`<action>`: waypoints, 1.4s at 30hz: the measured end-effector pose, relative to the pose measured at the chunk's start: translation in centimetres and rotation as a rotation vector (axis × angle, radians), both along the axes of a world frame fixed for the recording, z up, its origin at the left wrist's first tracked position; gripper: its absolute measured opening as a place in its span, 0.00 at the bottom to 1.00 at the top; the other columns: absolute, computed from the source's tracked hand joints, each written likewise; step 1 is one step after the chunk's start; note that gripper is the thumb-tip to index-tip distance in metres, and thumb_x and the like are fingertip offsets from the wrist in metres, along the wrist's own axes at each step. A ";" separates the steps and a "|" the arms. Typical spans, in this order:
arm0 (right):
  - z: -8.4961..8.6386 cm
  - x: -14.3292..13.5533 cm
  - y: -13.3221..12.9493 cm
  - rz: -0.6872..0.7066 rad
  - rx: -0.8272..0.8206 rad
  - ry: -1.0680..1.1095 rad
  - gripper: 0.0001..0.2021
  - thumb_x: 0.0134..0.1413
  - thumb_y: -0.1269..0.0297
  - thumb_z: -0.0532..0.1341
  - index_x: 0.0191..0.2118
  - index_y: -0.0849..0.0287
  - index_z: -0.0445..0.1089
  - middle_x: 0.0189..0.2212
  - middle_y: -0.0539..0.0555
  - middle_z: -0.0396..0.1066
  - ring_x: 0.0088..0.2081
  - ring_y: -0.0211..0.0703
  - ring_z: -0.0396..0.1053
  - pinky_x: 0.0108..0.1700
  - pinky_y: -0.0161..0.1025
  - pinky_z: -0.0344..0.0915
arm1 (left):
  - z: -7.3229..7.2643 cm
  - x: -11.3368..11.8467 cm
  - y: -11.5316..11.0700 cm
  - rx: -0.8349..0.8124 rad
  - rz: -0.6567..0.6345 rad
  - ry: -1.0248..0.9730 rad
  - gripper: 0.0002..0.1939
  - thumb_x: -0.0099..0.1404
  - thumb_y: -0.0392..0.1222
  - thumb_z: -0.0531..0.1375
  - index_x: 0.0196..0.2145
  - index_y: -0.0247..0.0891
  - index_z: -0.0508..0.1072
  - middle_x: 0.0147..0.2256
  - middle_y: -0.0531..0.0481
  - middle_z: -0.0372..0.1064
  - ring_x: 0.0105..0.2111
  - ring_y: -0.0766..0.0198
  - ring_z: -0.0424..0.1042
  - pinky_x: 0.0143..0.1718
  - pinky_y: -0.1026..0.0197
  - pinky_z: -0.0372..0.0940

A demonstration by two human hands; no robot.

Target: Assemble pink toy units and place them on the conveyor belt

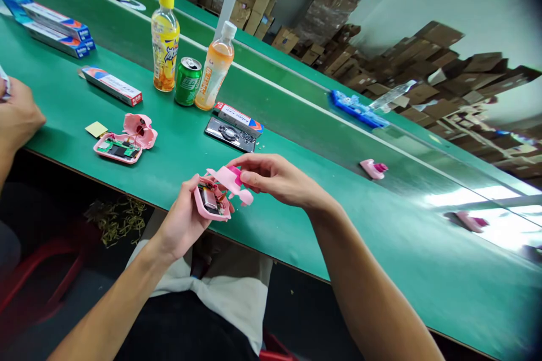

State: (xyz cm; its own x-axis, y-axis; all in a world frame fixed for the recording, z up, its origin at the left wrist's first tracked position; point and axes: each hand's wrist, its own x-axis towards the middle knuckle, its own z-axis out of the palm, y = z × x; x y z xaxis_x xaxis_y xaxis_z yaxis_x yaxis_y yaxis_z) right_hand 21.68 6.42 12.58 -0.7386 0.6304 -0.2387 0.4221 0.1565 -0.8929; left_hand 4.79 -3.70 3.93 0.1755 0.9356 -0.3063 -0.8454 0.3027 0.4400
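My left hand [181, 223] is closed around a pink plastic casing half [214, 216], tilted so its inside shows a silver battery [209, 198] and wires. In my right hand [277, 179], thumb and fingers pinch a pink cover [225, 177] with a magenta part on it. The cover is held just above the casing half, and whether they touch is hard to tell. On the table to the left lies another opened pink casing [121, 149] with a green circuit board, its lid folded back. A yellow square pad [96, 129] sits beside it.
A yellow-capped bottle [165, 42], green can [188, 82] and orange bottle [215, 67] stand behind. A black phone [230, 134] and small boxes [112, 86] lie nearby. Pink pieces [373, 169] rest on the conveyor belt [296, 104]. Another person's hand [19, 113] is at far left.
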 end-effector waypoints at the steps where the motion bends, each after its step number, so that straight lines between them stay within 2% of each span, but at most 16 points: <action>1: -0.2 0.1 0.0 -0.028 0.005 0.008 0.23 0.61 0.45 0.65 0.48 0.63 0.74 0.30 0.49 0.69 0.27 0.32 0.58 0.26 0.32 0.53 | -0.1 0.0 -0.1 0.018 0.034 0.034 0.15 0.73 0.52 0.55 0.43 0.38 0.73 0.37 0.47 0.77 0.34 0.61 0.78 0.33 0.62 0.73; 6: -1.3 0.0 -0.3 -0.146 0.041 0.024 0.24 0.58 0.41 0.65 0.38 0.62 0.73 0.26 0.47 0.65 0.26 0.33 0.57 0.26 0.32 0.53 | -0.8 0.4 -0.3 0.175 0.206 0.393 0.18 0.72 0.52 0.56 0.55 0.41 0.68 0.53 0.46 0.72 0.44 0.61 0.76 0.43 0.60 0.73; 10: -1.9 -0.9 -1.1 -0.335 0.219 -0.041 0.23 0.59 0.41 0.61 0.28 0.59 0.68 0.22 0.46 0.62 0.24 0.33 0.56 0.27 0.34 0.52 | -1.0 0.5 -0.5 0.310 0.268 0.736 0.22 0.71 0.53 0.60 0.58 0.44 0.65 0.56 0.46 0.70 0.48 0.58 0.76 0.50 0.57 0.71; 14: -1.7 -1.6 -2.0 -0.438 0.367 -0.087 0.24 0.60 0.42 0.61 0.26 0.58 0.67 0.21 0.47 0.65 0.25 0.34 0.57 0.28 0.35 0.52 | -1.7 0.4 -0.4 0.397 0.304 0.898 0.28 0.70 0.54 0.63 0.63 0.47 0.61 0.63 0.44 0.64 0.61 0.52 0.68 0.62 0.52 0.63; 17: -1.4 -1.9 -2.4 -0.451 0.404 -0.108 0.23 0.60 0.43 0.61 0.26 0.58 0.68 0.21 0.47 0.67 0.25 0.35 0.58 0.28 0.35 0.53 | -2.1 0.4 -0.3 0.419 0.322 0.946 0.30 0.70 0.53 0.63 0.65 0.49 0.60 0.66 0.45 0.60 0.66 0.51 0.61 0.66 0.49 0.57; 24: -1.6 -2.3 -2.7 -0.503 0.443 -0.113 0.24 0.61 0.43 0.61 0.25 0.58 0.67 0.20 0.46 0.66 0.24 0.34 0.57 0.26 0.34 0.52 | -1.5 0.3 -0.1 0.446 0.334 0.998 0.32 0.70 0.52 0.62 0.67 0.46 0.59 0.67 0.43 0.59 0.65 0.49 0.63 0.67 0.47 0.57; 30: -0.7 -3.1 -2.5 -0.444 0.559 -0.202 0.22 0.60 0.48 0.65 0.23 0.59 0.68 0.18 0.46 0.65 0.22 0.32 0.55 0.25 0.34 0.49 | -1.7 -0.4 0.6 0.501 0.294 1.102 0.27 0.73 0.52 0.58 0.65 0.42 0.59 0.64 0.40 0.62 0.64 0.50 0.64 0.64 0.49 0.59; 33: -0.3 -3.6 -2.3 -0.437 0.573 -0.227 0.23 0.60 0.48 0.65 0.22 0.60 0.67 0.16 0.45 0.64 0.21 0.31 0.55 0.25 0.34 0.48 | -2.2 -0.8 0.8 0.496 0.270 1.083 0.28 0.73 0.54 0.57 0.65 0.43 0.58 0.63 0.40 0.63 0.62 0.49 0.65 0.63 0.47 0.60; 37: 0.1 -4.2 -1.8 -0.430 0.582 -0.281 0.23 0.59 0.50 0.67 0.21 0.61 0.67 0.15 0.45 0.64 0.21 0.30 0.55 0.25 0.34 0.47 | -2.6 -1.1 1.0 0.470 0.241 1.044 0.30 0.72 0.56 0.58 0.66 0.46 0.57 0.65 0.41 0.60 0.64 0.48 0.63 0.66 0.46 0.57; 40: 0.3 -4.8 -1.5 -0.409 0.594 -0.313 0.24 0.57 0.51 0.69 0.18 0.61 0.66 0.14 0.44 0.61 0.20 0.30 0.53 0.26 0.34 0.48 | -2.7 -1.2 1.2 0.439 0.246 0.976 0.27 0.71 0.56 0.60 0.62 0.44 0.62 0.60 0.42 0.66 0.60 0.50 0.67 0.63 0.49 0.59; 42: 0.2 -5.0 -1.3 -0.403 0.589 -0.263 0.24 0.59 0.50 0.67 0.19 0.61 0.68 0.15 0.46 0.63 0.21 0.31 0.55 0.27 0.34 0.50 | -2.7 -1.0 1.4 0.393 0.282 0.838 0.24 0.71 0.55 0.60 0.59 0.44 0.64 0.57 0.44 0.69 0.58 0.52 0.68 0.62 0.51 0.61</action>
